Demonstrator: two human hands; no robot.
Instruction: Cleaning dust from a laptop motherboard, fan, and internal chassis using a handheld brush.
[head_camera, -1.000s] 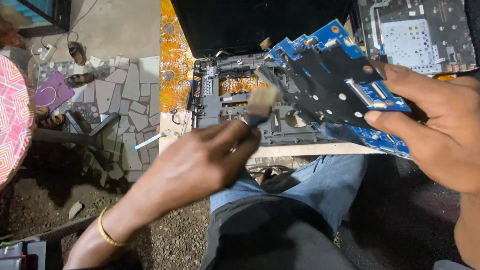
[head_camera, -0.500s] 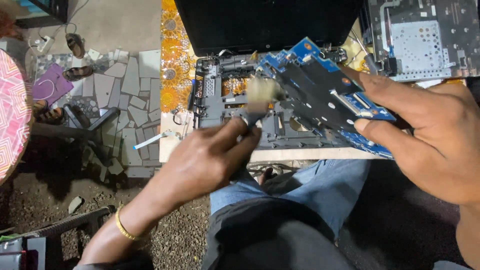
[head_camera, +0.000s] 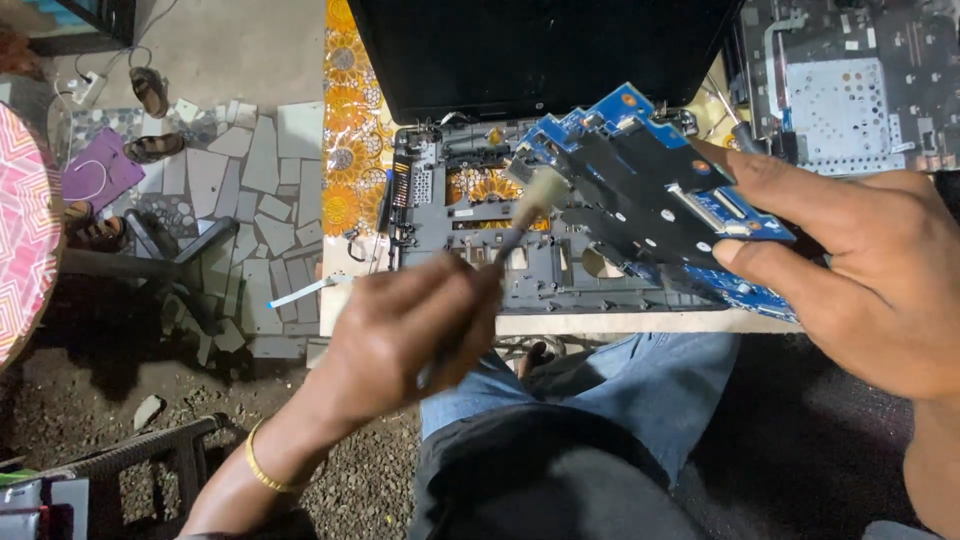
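Brushing a blue circuit board over an opened laptop shell

Brushing is what we see in hand: our left hand (head_camera: 415, 335) is closed round the dark handle of a small brush (head_camera: 530, 205), whose pale, flat bristle head rests against the upper left corner of the blue motherboard (head_camera: 650, 195). Most of the handle is hidden inside the fist, so we cannot make out its length or material. Our right hand (head_camera: 860, 270) grips the board by its right edge, fingers spread over a matte black sheet that covers much of the face; the far side of the board is out of sight. It is held tilted above the grey plastic laptop base (head_camera: 480, 235), a ribbed, cut-out frame lying on the desk (head_camera: 600, 322). Through its openings shows an orange flowered cloth (head_camera: 350, 150). The dark laptop screen (head_camera: 530, 50) is cut off at the top edge. Another stripped chassis (head_camera: 850, 85) is partly cropped at upper right.
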